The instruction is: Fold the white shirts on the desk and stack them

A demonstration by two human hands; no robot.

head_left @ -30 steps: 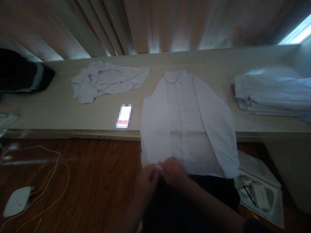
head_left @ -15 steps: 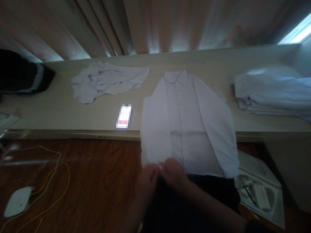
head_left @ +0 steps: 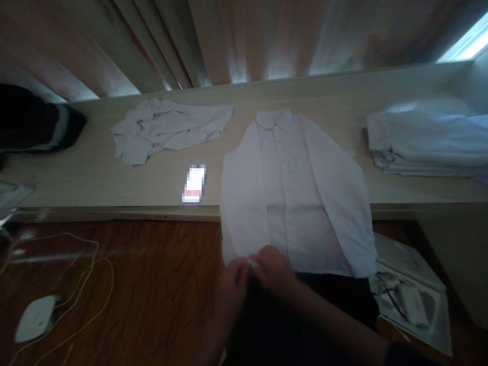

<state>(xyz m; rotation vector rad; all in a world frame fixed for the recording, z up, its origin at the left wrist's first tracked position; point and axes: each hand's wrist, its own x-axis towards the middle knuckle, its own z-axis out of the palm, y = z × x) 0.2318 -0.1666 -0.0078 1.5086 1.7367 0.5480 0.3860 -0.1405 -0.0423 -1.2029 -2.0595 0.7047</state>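
A white collared shirt [head_left: 293, 193] lies face up on the pale tabletop [head_left: 95, 173], both sleeves folded inward over the front, its lower part hanging over the table's near edge. My left hand [head_left: 232, 282] and my right hand [head_left: 272, 269] meet at the shirt's bottom hem near the left sleeve's cuff. Both pinch a small bit of white cloth there between the fingertips. Below the hands the view is dark.
A crumpled pale shirt [head_left: 168, 127] lies at the back left, a lit phone [head_left: 194, 183] near the table edge, a stack of folded shirts [head_left: 427, 142] at right. A dark garment [head_left: 34, 122] sits far left. On the wooden floor: yellow cable [head_left: 87, 284], white device [head_left: 36, 317], papers [head_left: 412, 300].
Hardly anything: the view has tilted slightly and my hands have shifted a little upward at the hem, still pinching the cloth.
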